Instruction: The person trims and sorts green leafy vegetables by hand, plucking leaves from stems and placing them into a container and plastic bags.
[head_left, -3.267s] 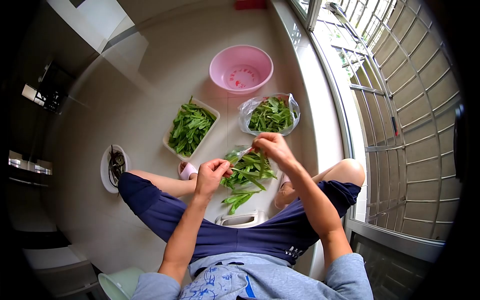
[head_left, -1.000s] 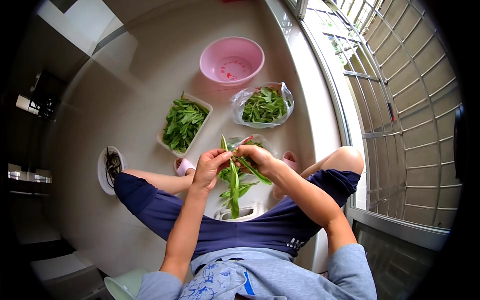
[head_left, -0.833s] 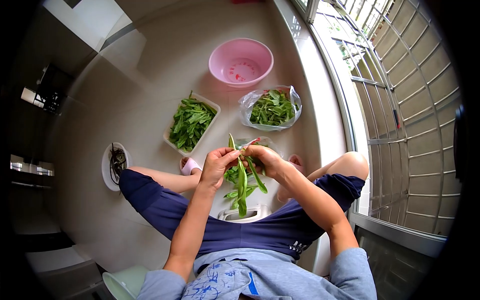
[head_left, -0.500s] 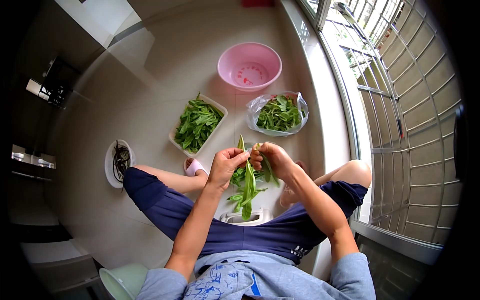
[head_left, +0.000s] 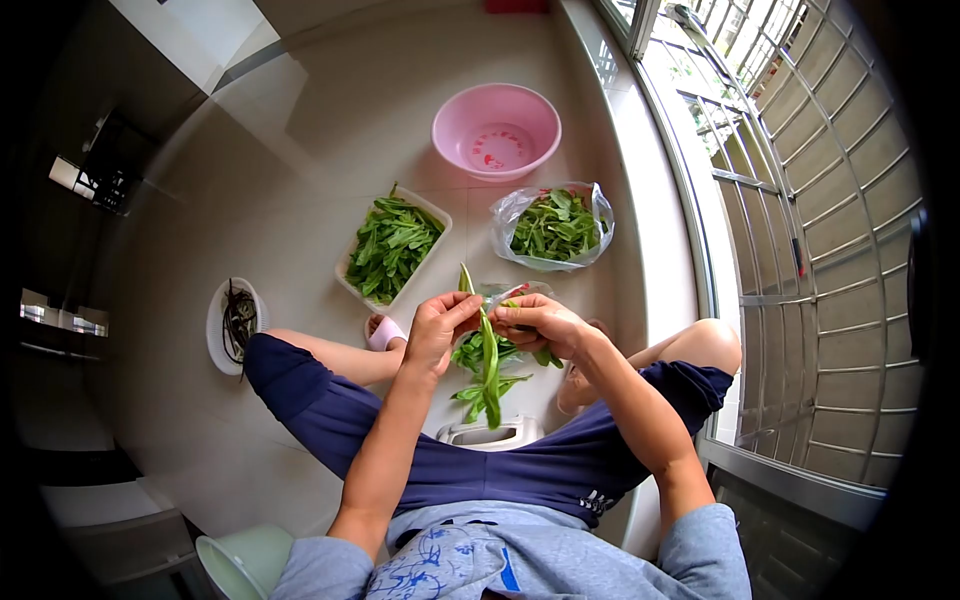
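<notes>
My left hand (head_left: 437,328) pinches a long green leafy stem (head_left: 490,370) that hangs down between my knees, its tip sticking up above the fingers. Close beside it, my right hand (head_left: 541,325) is closed on green leaves, partly hidden by the fingers. Below both hands, loose greens (head_left: 470,352) lie on the floor with a clear plastic bag (head_left: 522,292) behind them. A rectangular tray (head_left: 440,215) full of leaves is beyond my left hand. Beyond my right hand sits an open plastic bag (head_left: 505,222) of greens.
A pink basin (head_left: 497,130) stands farthest out on the floor. At the left, a white basket (head_left: 217,330) holds dark stems. A white stool (head_left: 520,432) shows between my thighs. Near my left sleeve is a pale green bucket (head_left: 245,562). A window ledge and metal bars run along the right.
Since the oldest frame, my hands have come together, and a long leafy stem now hangs from the left one. The right hand has moved slightly away from the left since the frames a second ago.
</notes>
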